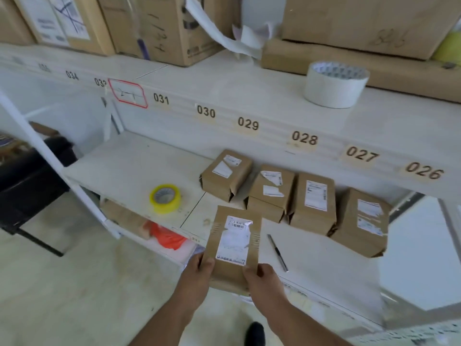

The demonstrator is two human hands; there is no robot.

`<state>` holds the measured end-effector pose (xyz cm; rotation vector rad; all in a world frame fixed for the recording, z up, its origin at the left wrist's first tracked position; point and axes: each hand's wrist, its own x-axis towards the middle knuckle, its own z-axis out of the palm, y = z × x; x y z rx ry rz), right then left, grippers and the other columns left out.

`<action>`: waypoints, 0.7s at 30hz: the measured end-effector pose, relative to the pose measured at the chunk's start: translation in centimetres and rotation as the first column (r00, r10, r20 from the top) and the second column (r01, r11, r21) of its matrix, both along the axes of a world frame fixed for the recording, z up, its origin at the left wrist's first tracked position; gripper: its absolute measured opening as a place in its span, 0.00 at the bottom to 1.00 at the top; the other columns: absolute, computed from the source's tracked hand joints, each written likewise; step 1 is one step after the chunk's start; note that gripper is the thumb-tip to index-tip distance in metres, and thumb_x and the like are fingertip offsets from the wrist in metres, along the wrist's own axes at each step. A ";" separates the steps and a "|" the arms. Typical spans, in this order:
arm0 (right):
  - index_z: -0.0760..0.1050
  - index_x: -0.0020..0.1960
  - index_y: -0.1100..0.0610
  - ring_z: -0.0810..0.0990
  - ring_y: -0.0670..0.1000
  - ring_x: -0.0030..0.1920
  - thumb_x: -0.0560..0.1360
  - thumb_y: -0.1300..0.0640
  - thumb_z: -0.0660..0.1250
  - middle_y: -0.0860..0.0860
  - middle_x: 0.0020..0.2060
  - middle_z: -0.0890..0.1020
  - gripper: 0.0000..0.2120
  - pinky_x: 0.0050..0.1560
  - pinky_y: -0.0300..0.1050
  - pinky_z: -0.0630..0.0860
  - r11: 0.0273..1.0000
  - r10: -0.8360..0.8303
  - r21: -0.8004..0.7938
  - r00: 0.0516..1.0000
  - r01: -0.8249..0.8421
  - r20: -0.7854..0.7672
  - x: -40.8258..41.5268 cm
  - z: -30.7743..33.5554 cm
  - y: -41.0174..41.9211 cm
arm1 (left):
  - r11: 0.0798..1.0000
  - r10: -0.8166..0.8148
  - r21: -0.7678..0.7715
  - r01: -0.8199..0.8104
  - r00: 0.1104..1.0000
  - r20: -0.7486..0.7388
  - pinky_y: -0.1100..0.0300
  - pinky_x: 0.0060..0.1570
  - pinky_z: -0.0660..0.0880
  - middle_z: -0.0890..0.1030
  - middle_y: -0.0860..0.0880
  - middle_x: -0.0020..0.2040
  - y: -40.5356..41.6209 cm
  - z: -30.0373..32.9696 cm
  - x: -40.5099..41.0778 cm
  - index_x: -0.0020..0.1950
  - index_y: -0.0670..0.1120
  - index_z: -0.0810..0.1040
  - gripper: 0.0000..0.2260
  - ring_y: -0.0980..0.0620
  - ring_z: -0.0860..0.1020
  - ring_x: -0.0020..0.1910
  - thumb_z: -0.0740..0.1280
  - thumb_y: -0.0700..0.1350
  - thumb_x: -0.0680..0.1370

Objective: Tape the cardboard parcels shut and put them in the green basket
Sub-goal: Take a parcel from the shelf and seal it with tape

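Two hands are on one cardboard parcel [234, 245]: my left hand [199, 273] grips its near left corner, thumb on the top face, and my right hand [262, 278] grips its near right corner the same way, so both are closed on it. I hold it flat with its white label up, its far end over the front of the middle shelf [129, 166] and its near end past the shelf edge, toward me.

Just to the right of my right hand a slim pen-like tool [277, 252] lies on the shelf, apart from the parcel. Beyond my grip, four more parcels sit in a loose row: the first parcel [225, 174] furthest left, the second parcel [270, 192] beside it, the third parcel [314, 203] touching that one, and the fourth parcel [361, 222] out to the far right. Ahead and left of my left hand stands a yellow tape roll [166, 198], on its side face, well apart from the parcels.

Higher up, on the upper shelf [237, 88], a wide white tape roll [335, 84] sits ahead and right of my grip, with big cartons [162, 26] behind it. Number tags run along that shelf's front edge. Under the middle shelf, left of my hands, something orange [167, 237] shows.
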<state>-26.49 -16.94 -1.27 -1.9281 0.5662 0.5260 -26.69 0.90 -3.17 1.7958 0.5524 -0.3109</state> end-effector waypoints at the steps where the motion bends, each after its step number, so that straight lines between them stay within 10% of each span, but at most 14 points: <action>1: 0.76 0.58 0.50 0.82 0.50 0.47 0.80 0.44 0.62 0.48 0.49 0.82 0.12 0.46 0.47 0.78 1.000 0.004 -0.001 1.000 -0.004 -0.013 0.4 -0.3 0.4 | 1.000 0.002 -0.007 -0.002 1.000 -0.005 0.55 0.56 0.73 0.81 0.56 0.58 0.3 -0.2 0.4 0.62 0.57 0.74 0.08 0.57 0.78 0.57 0.60 0.51 0.85; 21: 0.75 0.57 0.54 0.75 0.49 0.37 0.80 0.51 0.62 0.48 0.44 0.79 0.10 0.33 0.40 0.70 0.997 0.077 -0.006 0.960 -0.082 -0.268 11.3 -7.3 1.3 | 0.925 -0.309 0.158 0.346 0.925 -0.220 0.60 0.55 0.69 0.79 0.56 0.60 4.5 -4.9 12.6 0.67 0.51 0.73 0.11 0.55 0.77 0.58 0.60 0.49 0.85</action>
